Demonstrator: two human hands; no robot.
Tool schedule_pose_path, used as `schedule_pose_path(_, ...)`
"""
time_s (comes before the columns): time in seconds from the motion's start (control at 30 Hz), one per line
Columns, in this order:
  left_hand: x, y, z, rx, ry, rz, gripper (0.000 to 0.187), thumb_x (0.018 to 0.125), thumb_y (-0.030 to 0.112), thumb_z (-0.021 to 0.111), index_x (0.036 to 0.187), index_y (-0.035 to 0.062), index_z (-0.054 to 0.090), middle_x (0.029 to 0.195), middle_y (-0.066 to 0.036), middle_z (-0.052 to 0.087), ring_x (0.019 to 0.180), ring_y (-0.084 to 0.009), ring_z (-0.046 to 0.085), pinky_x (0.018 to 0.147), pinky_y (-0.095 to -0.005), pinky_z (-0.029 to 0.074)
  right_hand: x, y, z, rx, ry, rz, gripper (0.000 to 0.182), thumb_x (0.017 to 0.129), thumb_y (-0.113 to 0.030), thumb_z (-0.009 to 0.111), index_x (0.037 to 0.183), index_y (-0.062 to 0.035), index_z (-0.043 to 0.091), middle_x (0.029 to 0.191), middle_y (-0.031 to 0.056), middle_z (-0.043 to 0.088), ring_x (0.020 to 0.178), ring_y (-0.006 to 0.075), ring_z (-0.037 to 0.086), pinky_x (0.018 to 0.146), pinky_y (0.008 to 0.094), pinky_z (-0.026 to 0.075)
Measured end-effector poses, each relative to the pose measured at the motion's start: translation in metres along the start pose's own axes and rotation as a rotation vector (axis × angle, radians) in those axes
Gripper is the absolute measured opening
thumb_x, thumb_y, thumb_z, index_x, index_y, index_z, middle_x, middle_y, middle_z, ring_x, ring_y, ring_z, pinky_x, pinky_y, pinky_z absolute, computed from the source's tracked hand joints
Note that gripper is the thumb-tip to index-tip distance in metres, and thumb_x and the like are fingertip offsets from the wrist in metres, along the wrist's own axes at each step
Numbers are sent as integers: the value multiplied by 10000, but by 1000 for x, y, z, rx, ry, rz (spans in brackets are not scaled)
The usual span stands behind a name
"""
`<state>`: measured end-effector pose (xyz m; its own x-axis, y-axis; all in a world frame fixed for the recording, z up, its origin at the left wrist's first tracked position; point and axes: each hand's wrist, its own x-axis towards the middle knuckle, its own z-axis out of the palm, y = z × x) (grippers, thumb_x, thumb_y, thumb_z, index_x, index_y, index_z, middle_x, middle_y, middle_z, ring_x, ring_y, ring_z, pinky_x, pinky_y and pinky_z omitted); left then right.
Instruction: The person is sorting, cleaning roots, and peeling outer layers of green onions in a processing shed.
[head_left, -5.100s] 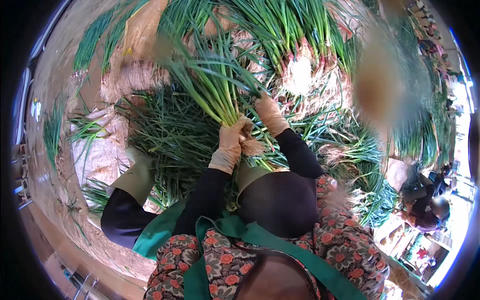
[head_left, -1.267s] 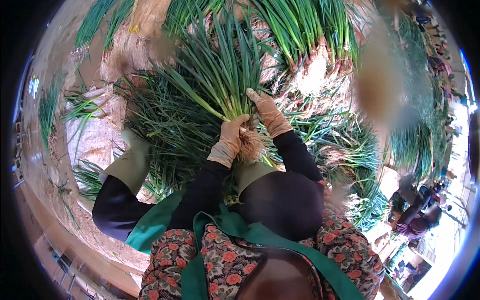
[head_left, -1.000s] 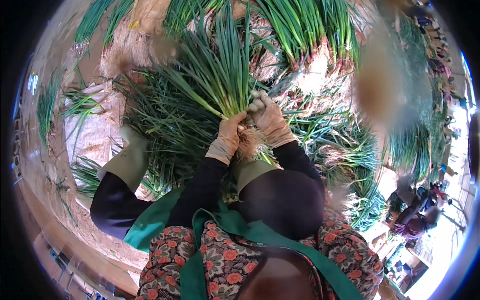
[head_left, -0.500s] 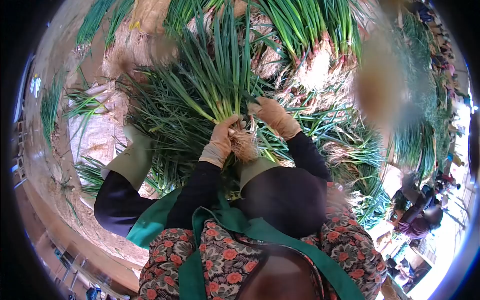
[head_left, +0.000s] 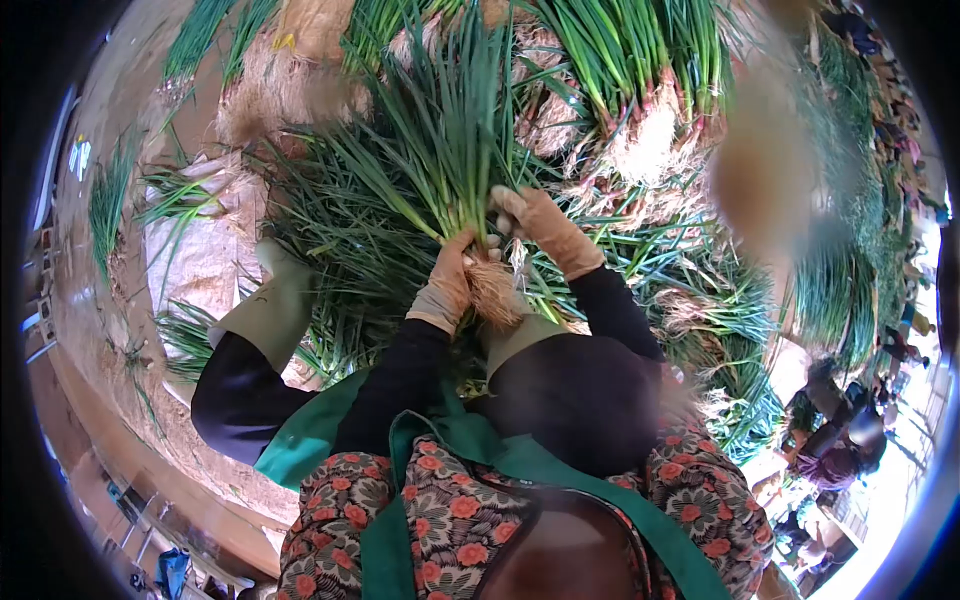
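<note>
My left hand (head_left: 452,275), in a pale work glove, is wrapped round a bunch of green onions (head_left: 462,190) just above the roots. The long green leaves fan upward and away from me, while the tan, stringy roots (head_left: 495,292) hang toward my knee. To the right of the bunch is my gloved right hand (head_left: 545,228), its fingers curled close to the stems. Whether anything thin is between those fingers is hidden. Beneath both hands lies a heap of loose green onions (head_left: 365,245).
Large bundles of green onions (head_left: 610,60) with pale roots lie at the far side. On the left, a few stalks rest on a whitish sack (head_left: 195,255). More loose onions (head_left: 715,310) spread to the right, where another person (head_left: 835,440) is at work.
My right hand has shifted slightly up and its fingers have curled in more beside the stems. The left hand keeps its grip on the bunch. The whole view has shifted a little.
</note>
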<state>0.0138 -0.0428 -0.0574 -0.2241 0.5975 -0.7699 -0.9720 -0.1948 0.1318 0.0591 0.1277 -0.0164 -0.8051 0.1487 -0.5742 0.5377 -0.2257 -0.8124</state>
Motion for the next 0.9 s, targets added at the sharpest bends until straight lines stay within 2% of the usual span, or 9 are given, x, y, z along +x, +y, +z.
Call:
schedule_pose_path(0.07,0,3,-5,-59,-74,-23,254,932,301,483,951,62,569,757,-54,617,621,-187,588,580,-367,512,25,66,-8,57,219,-248,322,912,-338,522,906,-28,608,588,-15,484,466,60,399,408,202,300)
schedule_pose_path(0.17,4,-3,-13,-103,-226,-96,251,944,298,456,936,72,564,755,-56,615,619,-199,583,583,-373,504,1,19,2,382,142,182,320,914,-323,524,952,-13,592,599,-8,480,473,80,418,411,209,310)
schedule_pose_path(0.43,-2,-5,-18,-90,-134,-96,234,933,293,472,929,78,565,742,-54,617,626,-204,592,597,-364,513,34,45,18,24,198,9,400,848,-267,609,1092,42,541,811,77,628,654,147,593,576,274,493)
schedule_pose_path(0.53,-5,-10,-9,-220,-148,-48,227,926,305,473,907,91,549,736,-45,589,635,-193,568,600,-366,499,25,45,25,501,319,-57,252,880,-196,577,1052,-15,550,721,25,605,611,117,589,543,232,483)
schedule_pose_path(0.57,-4,-11,-7,-268,-182,-34,228,925,308,472,899,93,543,735,-41,578,634,-192,556,598,-363,491,3,8,41,1111,432,83,168,904,-177,531,1000,-40,541,628,-28,525,500,91,507,494,211,427)
schedule_pose_path(0.67,-4,-11,-7,-378,-386,-156,231,922,315,472,879,92,515,745,-13,534,630,-161,512,645,-341,459,20,36,22,1292,-188,-35,127,931,-178,471,957,-59,508,553,-72,378,418,66,367,413,212,325)
schedule_pose_path(0.73,-16,-12,-7,-613,-592,-342,237,922,319,475,872,89,508,754,1,528,630,-143,510,675,-332,449,22,17,14,820,105,-12,183,935,-207,450,1009,-45,487,544,-79,302,411,57,314,360,229,250)
schedule_pose_path(0.8,-20,-9,-5,-603,-619,-271,326,914,377,497,1051,83,521,749,26,510,654,-114,520,700,-320,435,60,63,-52,1027,-87,-245,267,899,-213,523,1087,-24,515,590,-48,446,435,80,393,366,240,314)
schedule_pose_path(0.9,-17,-3,-14,-493,-566,-194,588,871,469,544,1284,66,430,784,15,551,691,-112,542,690,-318,449,50,39,-70,-82,559,-284,328,845,-278,623,1004,9,629,860,73,650,638,183,586,584,310,470)
